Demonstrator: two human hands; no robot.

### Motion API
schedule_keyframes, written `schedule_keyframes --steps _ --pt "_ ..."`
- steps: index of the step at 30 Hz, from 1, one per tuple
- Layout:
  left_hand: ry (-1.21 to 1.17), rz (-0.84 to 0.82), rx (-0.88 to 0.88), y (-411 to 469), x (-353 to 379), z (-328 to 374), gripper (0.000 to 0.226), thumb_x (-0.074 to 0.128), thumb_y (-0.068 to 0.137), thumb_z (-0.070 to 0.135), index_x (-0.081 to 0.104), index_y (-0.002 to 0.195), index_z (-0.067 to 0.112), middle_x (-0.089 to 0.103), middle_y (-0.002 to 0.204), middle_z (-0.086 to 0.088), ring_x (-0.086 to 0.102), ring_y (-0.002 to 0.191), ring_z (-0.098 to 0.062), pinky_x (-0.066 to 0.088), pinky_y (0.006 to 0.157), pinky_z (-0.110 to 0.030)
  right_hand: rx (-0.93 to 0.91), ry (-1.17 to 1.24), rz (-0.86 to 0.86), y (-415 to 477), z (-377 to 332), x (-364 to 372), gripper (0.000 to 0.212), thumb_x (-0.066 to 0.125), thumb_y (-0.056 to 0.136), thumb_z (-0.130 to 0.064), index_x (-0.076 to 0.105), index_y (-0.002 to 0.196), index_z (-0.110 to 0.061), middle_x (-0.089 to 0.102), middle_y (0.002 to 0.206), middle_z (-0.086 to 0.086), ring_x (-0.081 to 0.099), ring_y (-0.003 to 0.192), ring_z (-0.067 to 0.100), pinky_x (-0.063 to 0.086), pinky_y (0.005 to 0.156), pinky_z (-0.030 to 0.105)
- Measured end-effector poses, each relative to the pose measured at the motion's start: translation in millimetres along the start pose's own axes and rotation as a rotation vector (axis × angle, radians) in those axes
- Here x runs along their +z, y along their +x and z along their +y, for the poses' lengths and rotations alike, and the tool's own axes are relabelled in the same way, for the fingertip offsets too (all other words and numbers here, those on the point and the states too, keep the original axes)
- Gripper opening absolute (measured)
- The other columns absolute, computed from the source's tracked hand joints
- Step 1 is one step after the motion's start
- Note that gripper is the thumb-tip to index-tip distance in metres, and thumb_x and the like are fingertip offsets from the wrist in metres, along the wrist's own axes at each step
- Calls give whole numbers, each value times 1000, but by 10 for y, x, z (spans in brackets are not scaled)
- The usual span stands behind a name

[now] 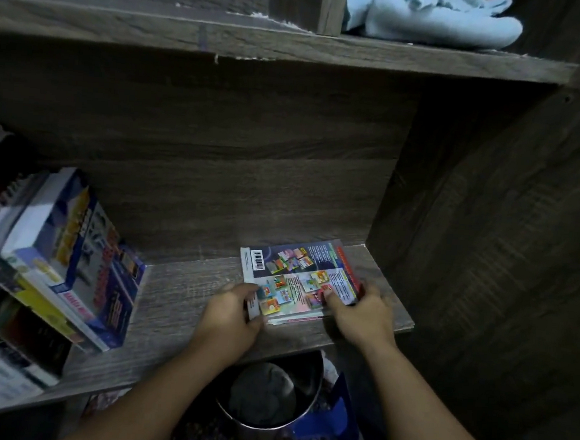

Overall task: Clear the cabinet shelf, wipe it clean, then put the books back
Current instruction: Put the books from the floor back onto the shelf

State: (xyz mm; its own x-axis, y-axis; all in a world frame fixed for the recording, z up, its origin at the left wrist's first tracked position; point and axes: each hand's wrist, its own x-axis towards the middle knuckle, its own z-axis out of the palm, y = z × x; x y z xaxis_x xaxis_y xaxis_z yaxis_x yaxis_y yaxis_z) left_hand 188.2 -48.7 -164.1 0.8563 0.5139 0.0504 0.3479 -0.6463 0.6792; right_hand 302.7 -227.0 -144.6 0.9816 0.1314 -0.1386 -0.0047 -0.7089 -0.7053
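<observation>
**Head view, cabinet interior.** A stack of thin books (300,279) lies flat on the right half of the shelf (180,298), between its back edge and its front edge. It sits just beside the cabinet's right side panel (484,267). The top book lies back cover up, with its barcode at the far left corner of the stack. The long axis of the stack appears to run left to right, roughly parallel with the shelf's front edge, though the wide-angle foreshortening leaves this uncertain. The far edge is turned slightly anticlockwise against the back wall.

My left hand (230,313) grips the near left corner of the stack. Its thumb lies on the cover and its fingers are curled round the edge. My right hand (361,314) grips the near right corner in the same way, with the thumb pressed on the cover and the fingers wrapped round the right edge.

At the left end of the shelf, well apart from the stack, thicker leaning books (73,256) tilt to the left with their spines toward the front edge.

A light blue cloth (433,18) lies bunched at the right end of the upper shelf (260,42). Below the shelf's front edge, between my forearms, stands a metal bucket (305,372) with a grey cloth (262,396) in it.
</observation>
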Motion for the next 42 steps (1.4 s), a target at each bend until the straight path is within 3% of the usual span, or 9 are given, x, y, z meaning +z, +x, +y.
schedule_keyframes --steps 10,14,18,23,26,28,32,37,42 --pt "183 3 5 -53 -124 -36 56 72 83 25 54 136 20 53 133 0 53 119 -18 36 100 -21 215 67 72 68 -144 112 54 81 64 -53 63 102 -20 68 100 6 62 100 29 52 87 41" --pt "185 -20 5 -70 -177 -48 53 70 85 23 55 136 18 53 133 -1 53 119 -19 34 101 -21 210 339 104 2 -269 48 28 84 69 -32 58 79 -25 70 89 5 68 82 23 56 83 44" --pt "205 -75 44 -105 -264 -42 47 65 88 23 56 134 17 53 131 -3 52 118 -20 36 98 -20 53 569 176 -175 -554 -12 38 81 72 -12 60 103 -18 70 90 0 66 73 11 56 74 31" --pt "259 -205 71 -187 -478 -60 49 62 89 24 52 137 23 59 132 -2 54 120 -20 41 98 -22 -242 481 189 -477 -859 38 49 77 75 -19 50 115 -31 63 84 -13 62 73 -2 54 67 22" --pt "319 -286 72 -283 -627 -89 49 61 90 26 50 138 24 55 137 -1 51 125 -20 37 100 -19 -365 377 195 -657 -1029 128 55 73 80 -23 45 127 -32 63 94 -9 61 75 2 52 63 20" --pt "372 -285 39 -365 -743 -90 42 59 90 31 54 132 27 56 134 -3 51 123 -23 40 103 -26 -440 333 198 -768 -1136 173 59 69 83 -23 42 135 -27 64 100 0 64 82 15 56 72 31" --pt "618 14 70 -555 -1165 11 35 52 93 39 57 123 22 56 124 -4 40 122 -25 38 102 -35 -553 165 246 -926 -1266 239 62 62 87 -29 35 143 -23 67 99 6 65 87 26 53 78 36" --pt "640 461 192 -832 -1721 31 37 74 77 33 72 109 15 62 97 -2 45 101 -26 45 85 -41 -531 111 176 -1057 -1432 318 60 57 92 -25 30 145 -27 60 79 1 58 72 23 41 65 28" --pt "798 681 86 -989 -2121 110 29 78 71 26 73 98 16 58 123 -8 38 128 -35 23 92 -52 -597 200 189 -1206 -1562 518 57 56 92 -16 37 145 -22 66 82 9 63 75 28 48 66 32"
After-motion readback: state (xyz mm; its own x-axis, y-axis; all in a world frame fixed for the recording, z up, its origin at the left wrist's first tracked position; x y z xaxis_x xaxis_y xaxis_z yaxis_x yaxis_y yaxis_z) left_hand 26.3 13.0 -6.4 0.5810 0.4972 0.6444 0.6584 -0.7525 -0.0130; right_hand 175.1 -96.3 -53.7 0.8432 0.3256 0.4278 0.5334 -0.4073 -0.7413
